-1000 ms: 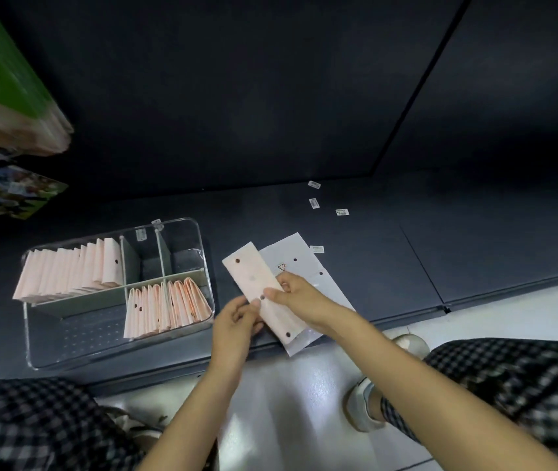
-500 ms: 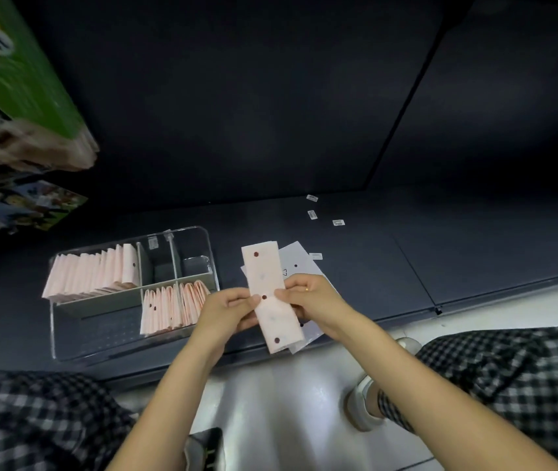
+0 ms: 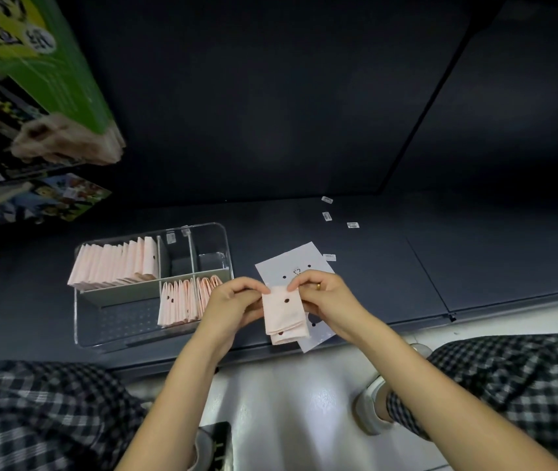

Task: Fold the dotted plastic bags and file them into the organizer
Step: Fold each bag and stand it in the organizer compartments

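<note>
Both hands pinch the top edge of a folded pink bag: the left hand has thumb and fingers closed on its upper left corner, the right hand on its upper right corner. The bag hangs doubled over in layers, dark dots showing on its face, just above the front edge of a dark shelf. Under it a flat sheet with dots lies on the shelf, partly covered by the right hand.

Left of the hands stands a clear organizer with dividers. Its rear left compartment holds a row of folded bags standing on edge; a front compartment holds a second row, just beside the left hand. Small labels lie scattered on the shelf farther back. A green box sits at the upper left. Checked trousers frame the bottom corners.
</note>
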Action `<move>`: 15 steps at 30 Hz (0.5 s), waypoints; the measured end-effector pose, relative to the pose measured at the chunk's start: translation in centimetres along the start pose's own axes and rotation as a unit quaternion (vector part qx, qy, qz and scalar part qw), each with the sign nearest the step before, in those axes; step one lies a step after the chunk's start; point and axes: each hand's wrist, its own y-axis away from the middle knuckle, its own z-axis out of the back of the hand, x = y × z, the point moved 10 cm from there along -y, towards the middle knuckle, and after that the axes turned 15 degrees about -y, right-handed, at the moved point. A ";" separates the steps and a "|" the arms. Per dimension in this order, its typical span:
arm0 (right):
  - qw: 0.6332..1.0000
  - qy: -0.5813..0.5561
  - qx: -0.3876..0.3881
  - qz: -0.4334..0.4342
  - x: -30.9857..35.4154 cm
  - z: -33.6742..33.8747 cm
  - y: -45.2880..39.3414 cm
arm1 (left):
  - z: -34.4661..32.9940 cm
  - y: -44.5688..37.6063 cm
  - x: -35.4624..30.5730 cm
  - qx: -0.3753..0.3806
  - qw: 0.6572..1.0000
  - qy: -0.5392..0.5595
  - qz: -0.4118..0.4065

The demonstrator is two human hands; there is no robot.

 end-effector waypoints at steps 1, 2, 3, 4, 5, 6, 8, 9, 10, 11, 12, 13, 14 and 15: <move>1.000 0.009 -0.002 0.008 0.1 0.0 0.0 | 0.0 0.0 0.2 -0.003 1.000 0.013 0.004; 1.000 0.017 -0.004 0.016 0.2 0.1 0.0 | 0.0 0.0 0.5 -0.006 1.000 0.027 0.013; 0.999 0.026 -0.005 0.025 0.4 0.1 0.1 | 0.0 0.1 0.9 -0.006 0.999 0.040 0.023; 0.999 0.033 -0.006 0.033 0.5 0.1 0.1 | -0.2 0.2 1.2 -0.005 0.998 0.048 0.031; 0.998 0.040 -0.005 0.041 0.6 0.1 0.2 | -0.4 0.4 1.5 -0.001 0.998 0.049 0.040; 0.998 0.048 -0.004 0.049 0.7 0.0 0.3 | -0.6 0.5 1.8 0.000 0.998 0.044 0.045; 0.996 0.068 -0.005 0.058 0.8 -0.3 0.5 | -0.6 0.7 2.1 -0.016 0.998 0.031 0.045; 0.995 0.077 -0.004 0.057 0.8 -0.4 0.6 | -0.3 0.8 2.1 -0.034 0.998 0.026 0.041; 0.996 0.079 -0.005 0.052 0.7 -0.5 0.6 | 0.1 0.8 2.0 -0.053 0.998 0.016 0.032; 0.996 0.072 -0.009 0.044 0.5 -0.6 0.7 | 0.5 0.9 1.8 -0.072 0.997 -0.001 0.017; 0.998 0.055 -0.013 0.031 0.2 -0.6 0.6 | 0.9 0.9 1.4 -0.088 0.996 -0.024 -0.002; 0.999 0.038 -0.014 0.019 0.0 -0.7 0.6 | 1.2 0.8 1.0 -0.102 0.993 -0.055 -0.025; 0.999 0.032 -0.011 0.013 -0.2 -0.8 0.5 | 1.4 0.9 0.5 -0.112 0.988 -0.095 -0.051; 0.999 0.048 -0.009 0.016 -0.3 -1.0 0.5 | 1.4 0.9 -0.1 -0.119 0.980 -0.140 -0.077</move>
